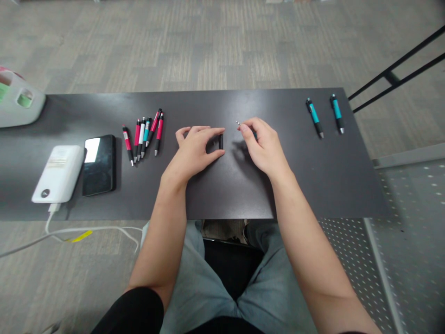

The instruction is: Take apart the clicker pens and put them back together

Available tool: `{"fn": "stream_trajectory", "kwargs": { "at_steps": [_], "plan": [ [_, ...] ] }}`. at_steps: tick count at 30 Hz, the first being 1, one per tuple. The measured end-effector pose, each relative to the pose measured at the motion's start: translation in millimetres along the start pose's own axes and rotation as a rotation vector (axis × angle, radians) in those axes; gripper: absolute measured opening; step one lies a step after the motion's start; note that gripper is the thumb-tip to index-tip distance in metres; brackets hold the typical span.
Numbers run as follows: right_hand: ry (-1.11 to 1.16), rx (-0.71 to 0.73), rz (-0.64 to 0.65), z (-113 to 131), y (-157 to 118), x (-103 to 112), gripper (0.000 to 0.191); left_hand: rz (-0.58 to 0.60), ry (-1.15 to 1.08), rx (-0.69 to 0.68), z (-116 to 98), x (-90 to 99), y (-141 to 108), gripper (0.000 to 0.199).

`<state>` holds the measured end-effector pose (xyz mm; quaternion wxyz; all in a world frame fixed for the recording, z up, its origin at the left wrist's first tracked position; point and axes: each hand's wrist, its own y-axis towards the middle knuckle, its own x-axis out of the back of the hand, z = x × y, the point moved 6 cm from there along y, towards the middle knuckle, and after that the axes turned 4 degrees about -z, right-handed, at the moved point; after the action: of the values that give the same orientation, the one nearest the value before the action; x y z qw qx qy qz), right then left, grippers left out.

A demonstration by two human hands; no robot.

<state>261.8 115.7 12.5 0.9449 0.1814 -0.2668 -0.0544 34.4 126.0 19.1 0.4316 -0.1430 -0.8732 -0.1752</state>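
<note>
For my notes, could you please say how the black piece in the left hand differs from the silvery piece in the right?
The black piece looks thicker; the silvery piece looks thin and shiny. The black piece runs straight up the picture; the silvery piece slants. Both are held at the fingertips.

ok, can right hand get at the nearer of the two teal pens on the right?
Probably yes: I see nothing between the right hand and that teal pen. It's pinching a small silvery piece, though, which may need setting down first.
</note>
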Motion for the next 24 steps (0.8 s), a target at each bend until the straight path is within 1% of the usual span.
{"fn": "stream_trajectory", "kwargs": {
  "at_steps": [10, 15, 18, 20, 22, 24],
  "plan": [
    [-0.021, -0.050, 0.038, 2, 0, 0, 0.058, 0.044, 0.023, 0.063, -5, 3.5, 1, 0.056],
    [-0.030, -0.028, 0.064, 3, -1, 1, 0.059, 0.048, 0.001, 0.077, -4, 4.8, -1, 0.059],
    [-0.019, -0.013, 0.086, 4, -1, 0, 0.060, 0.021, -0.025, 0.069, -7, 8.0, -1, 0.064],
    [-0.006, -0.003, 0.112, 7, -1, -1, 0.060, -0.038, -0.059, 0.046, -13, 11.6, 1, 0.060],
    [0.001, 0.006, 0.153, 10, -2, -3, 0.058, -0.097, -0.101, 0.016, -19, 14.2, 4, 0.047],
    [0.002, 0.019, 0.203, 13, -2, -6, 0.056, -0.127, -0.125, -0.008, -24, 14.5, 6, 0.031]
  ]
}}
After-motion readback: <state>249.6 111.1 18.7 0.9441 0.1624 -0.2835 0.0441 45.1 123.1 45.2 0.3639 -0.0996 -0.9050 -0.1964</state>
